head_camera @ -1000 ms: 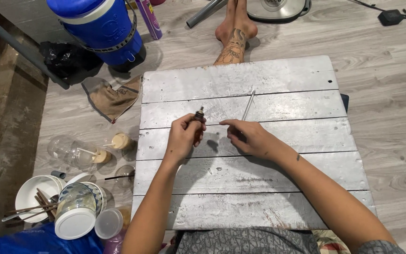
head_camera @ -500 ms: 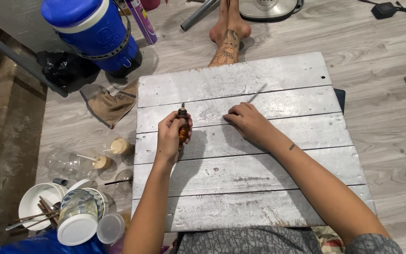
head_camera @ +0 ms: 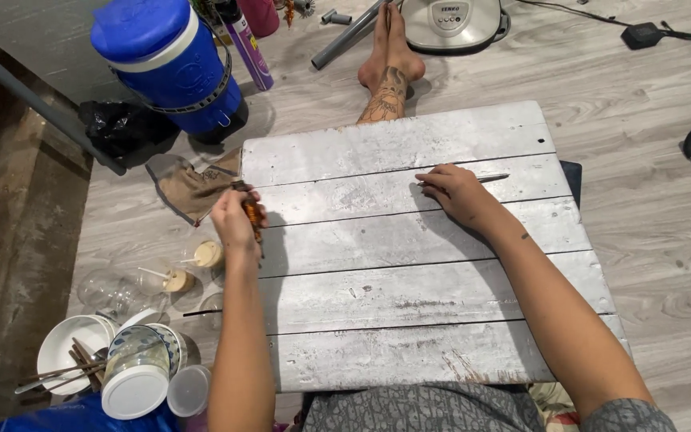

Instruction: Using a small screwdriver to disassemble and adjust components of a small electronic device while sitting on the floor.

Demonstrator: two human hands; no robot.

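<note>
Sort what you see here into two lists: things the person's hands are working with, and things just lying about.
In use:
- small brown bottle, held in the left hand
- thin metal rod, under the right hand
- grey plank board

Lying about:
- blue water cooler
- tan cloth
- white bowls
- lidded jar
- purple spray can

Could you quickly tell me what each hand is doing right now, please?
Left hand: closed on a small brown bottle.
Right hand: on the grey board, touching a thin stick.
</note>
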